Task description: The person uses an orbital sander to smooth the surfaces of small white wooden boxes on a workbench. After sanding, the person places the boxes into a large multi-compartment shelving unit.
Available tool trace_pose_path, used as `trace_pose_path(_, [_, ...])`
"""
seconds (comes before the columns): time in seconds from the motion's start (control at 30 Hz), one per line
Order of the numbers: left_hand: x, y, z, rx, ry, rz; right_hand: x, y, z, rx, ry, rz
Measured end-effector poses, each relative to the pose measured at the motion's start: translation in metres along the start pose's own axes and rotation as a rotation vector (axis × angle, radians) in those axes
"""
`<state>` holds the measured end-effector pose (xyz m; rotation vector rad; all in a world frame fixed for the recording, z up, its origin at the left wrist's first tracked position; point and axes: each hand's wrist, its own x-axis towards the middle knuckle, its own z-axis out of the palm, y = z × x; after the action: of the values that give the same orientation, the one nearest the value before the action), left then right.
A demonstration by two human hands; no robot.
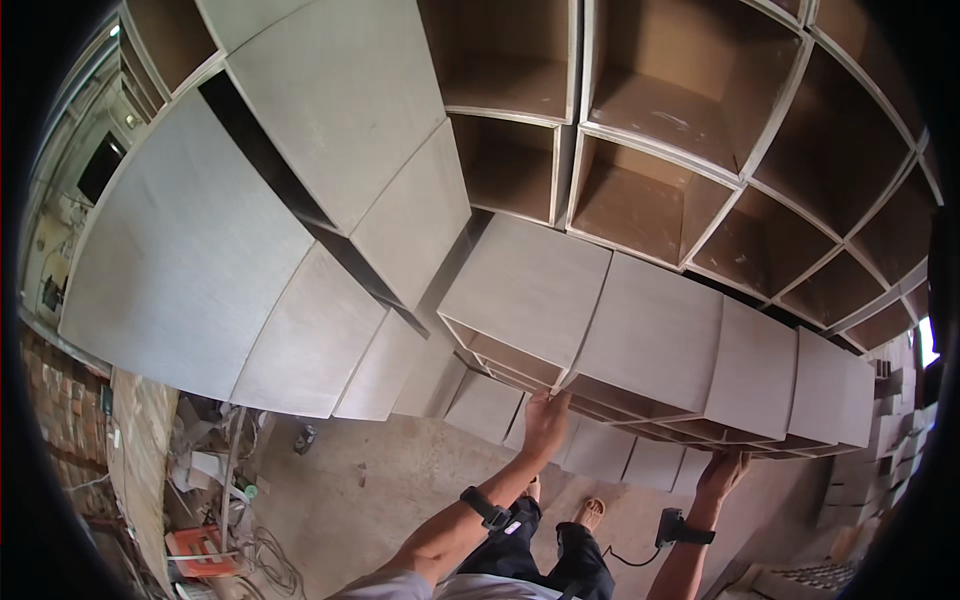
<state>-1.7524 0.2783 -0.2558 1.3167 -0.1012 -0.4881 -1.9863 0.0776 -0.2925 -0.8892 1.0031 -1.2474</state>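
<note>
A row of pale grey open-fronted wooden boxes (650, 320) stands in front of me, top panels facing up. My left hand (545, 418) is closed on the front edge of a box, where the first two boxes of the row meet. Farther right, my right hand (722, 474) has its fingers curled at the lower front edge of the row, below the third box (752, 365). Its fingertips are partly hidden under that edge. Each wrist wears a dark strap, and a small black device (671, 527) sits at the right one.
Stacked open boxes with brown insides (650, 195) rise behind the row. Tall stacks of grey boxes (190, 260) stand at the left. An orange-red item (200, 552) and coiled cable (270, 562) lie at lower left. More boxes (850, 490) are piled at far right.
</note>
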Motion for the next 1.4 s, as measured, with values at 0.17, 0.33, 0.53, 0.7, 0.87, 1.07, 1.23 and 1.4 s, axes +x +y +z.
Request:
trace_pose_path(0.17, [-0.003,-0.017,-0.007,-0.009,0.061,0.040,0.013,0.013,-0.013,0.044,-0.081,-0.019])
trace_pose_path(0.33, [0.004,-0.004,0.001,0.359,0.078,0.344,0.000,0.004,-0.003,0.101,-0.032,-0.078])
trace_pose_path(0.53, [-0.011,-0.028,-0.017,0.606,0.045,0.287,-0.008,0.024,-0.040,0.022,-0.013,0.048])
trace_pose_path(0.7, [-0.026,-0.048,-0.018,0.971,-0.155,0.500,-0.004,0.059,-0.097,0.060,-0.141,0.050])
trace_pose_path(0.87, [-0.035,-0.091,0.006,0.923,-0.144,0.552,0.005,0.032,-0.155,0.009,0.074,-0.074])
trace_pose_path(1.07, [-0.141,-0.064,0.170,0.448,-0.350,-0.129,0.046,-0.049,-0.352,-0.580,0.164,-0.226])
trace_pose_path(1.23, [-0.204,-0.105,0.275,0.295,-0.382,0.044,0.036,-0.178,-0.369,-0.177,0.511,-0.159])
trace_pose_path(1.4, [-0.219,-0.114,0.365,0.348,-0.541,-0.197,0.079,-0.209,-0.450,-0.592,0.443,-0.307])
